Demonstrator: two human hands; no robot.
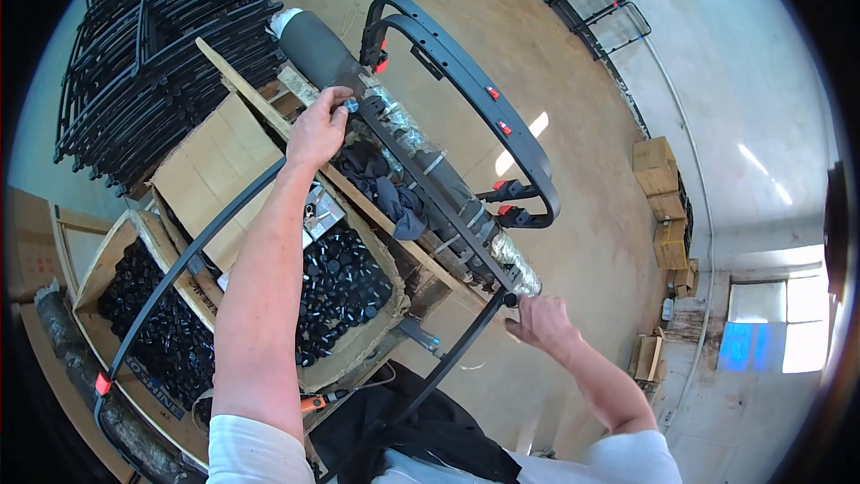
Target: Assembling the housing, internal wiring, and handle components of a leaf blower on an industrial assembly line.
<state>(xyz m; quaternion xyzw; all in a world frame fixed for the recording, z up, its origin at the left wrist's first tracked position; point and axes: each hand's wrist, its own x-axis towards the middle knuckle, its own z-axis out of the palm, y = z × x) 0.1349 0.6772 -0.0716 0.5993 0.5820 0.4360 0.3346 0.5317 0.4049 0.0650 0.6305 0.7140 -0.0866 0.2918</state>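
Note:
A black tubular metal frame (434, 193) lies across a long wrapped, padded beam. My left hand (318, 130) is at the frame's far-left corner, with thumb and fingers closed on a small shiny blue-grey piece (350, 106). At the near-right corner, beside a small black round end piece (511, 300), my right hand (543, 323) is closed; what its fingers hold is hidden. Black side tubes run from both corners back toward me, one passing under my left forearm. Dark crumpled cloth (381, 188) lies beside the beam, under the frame.
Boxes of small black plastic parts (336, 291) stand below my left arm. An orange-handled tool (313, 403) lies near me. Stacked black frames (166, 63) fill the far left. A curved black frame with red pieces (466, 90) stands beyond the beam. Cartons (656, 166) line the right wall.

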